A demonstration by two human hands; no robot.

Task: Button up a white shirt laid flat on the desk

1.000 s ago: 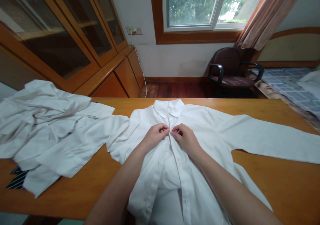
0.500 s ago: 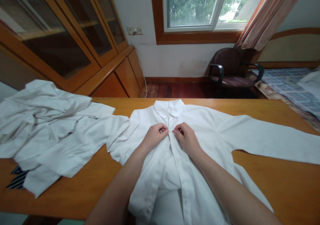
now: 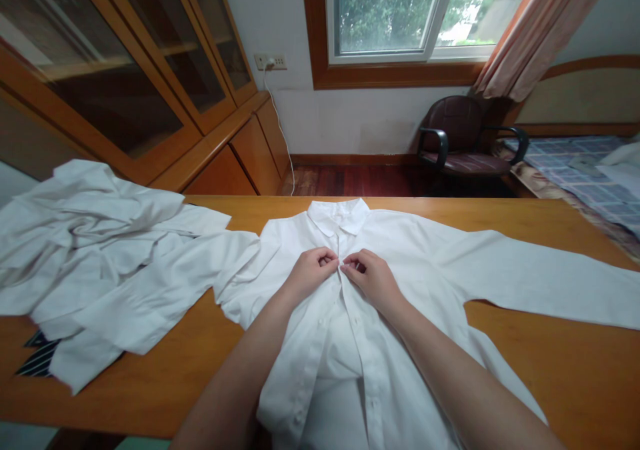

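A white long-sleeved shirt (image 3: 425,257) lies face up, its collar (image 3: 340,217) toward the far table edge. Its front edges meet below the collar and part lower down, where buttons show on the left strip. My left hand (image 3: 314,271) pinches the front strip at chest height, fingers curled. Right beside it, my right hand (image 3: 373,278) pinches the facing edge between thumb and forefinger. The fingertips nearly touch; any button between them is too small to make out. One sleeve (image 3: 550,277) stretches right, while the other reaches toward the clothes pile.
A heap of crumpled white clothes (image 3: 90,237) covers the table's left side, with a dark striped piece (image 3: 39,360) poking out below. The wooden table (image 3: 545,363) spans the front. Beyond stand a glass-door cabinet (image 3: 200,90), an armchair (image 3: 457,137) and a bed (image 3: 575,170).
My right hand has shifted slightly left and its fingers have come closer to the left hand's fingertips. The left hand and the shirt have barely moved.
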